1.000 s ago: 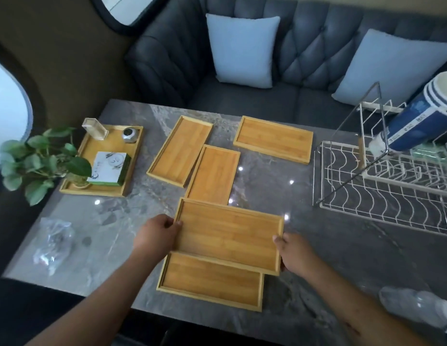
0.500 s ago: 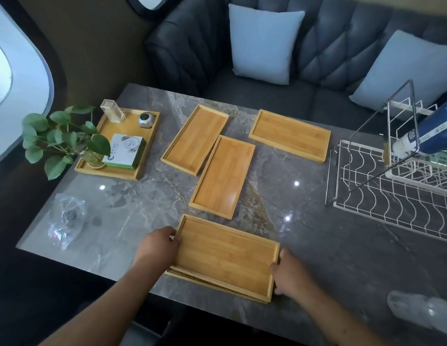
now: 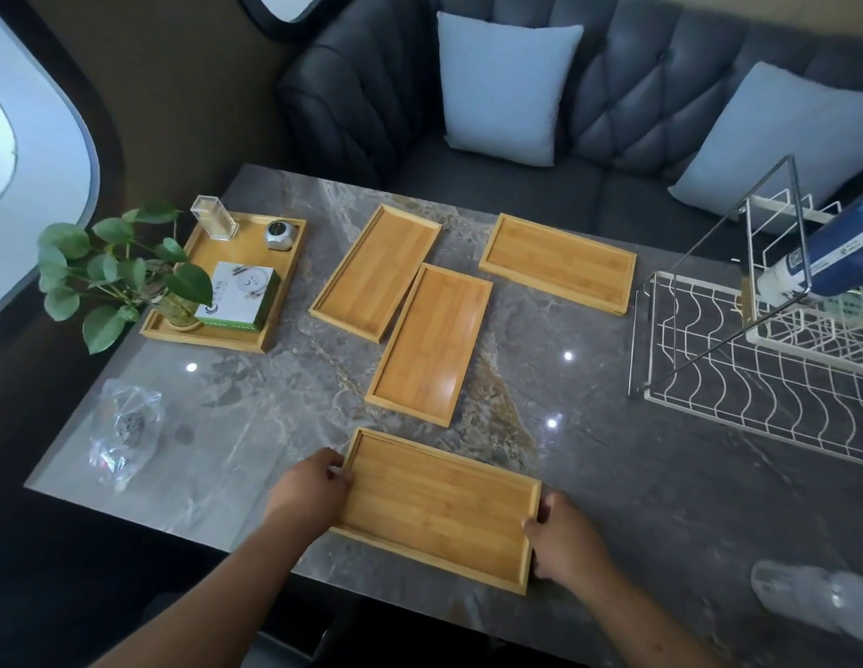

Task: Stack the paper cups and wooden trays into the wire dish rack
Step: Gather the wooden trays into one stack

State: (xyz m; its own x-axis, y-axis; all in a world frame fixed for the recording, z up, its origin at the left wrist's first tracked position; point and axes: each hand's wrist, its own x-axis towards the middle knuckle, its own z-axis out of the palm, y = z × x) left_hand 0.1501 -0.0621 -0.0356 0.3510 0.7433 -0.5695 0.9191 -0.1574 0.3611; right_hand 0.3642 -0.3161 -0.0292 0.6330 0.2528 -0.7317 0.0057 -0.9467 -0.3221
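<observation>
A wooden tray lies at the table's near edge, nested squarely on another tray that is now hidden beneath it. My left hand grips its left end and my right hand grips its right end. Three more wooden trays lie flat farther back: one at the left, one in the middle, one at the back right. The white wire dish rack stands at the right, with a stack of blue and white paper cups lying on its side in its upper tier.
A larger wooden tray at the back left carries a plant, a green and white box, a clear holder and a small round object. A crumpled plastic bag lies at the left, a plastic bottle at the near right. A dark sofa with pillows sits behind.
Both hands have drawn the upper tray toward me and set it squarely over the lower tray, which no longer shows. The camera has shifted back and left.
</observation>
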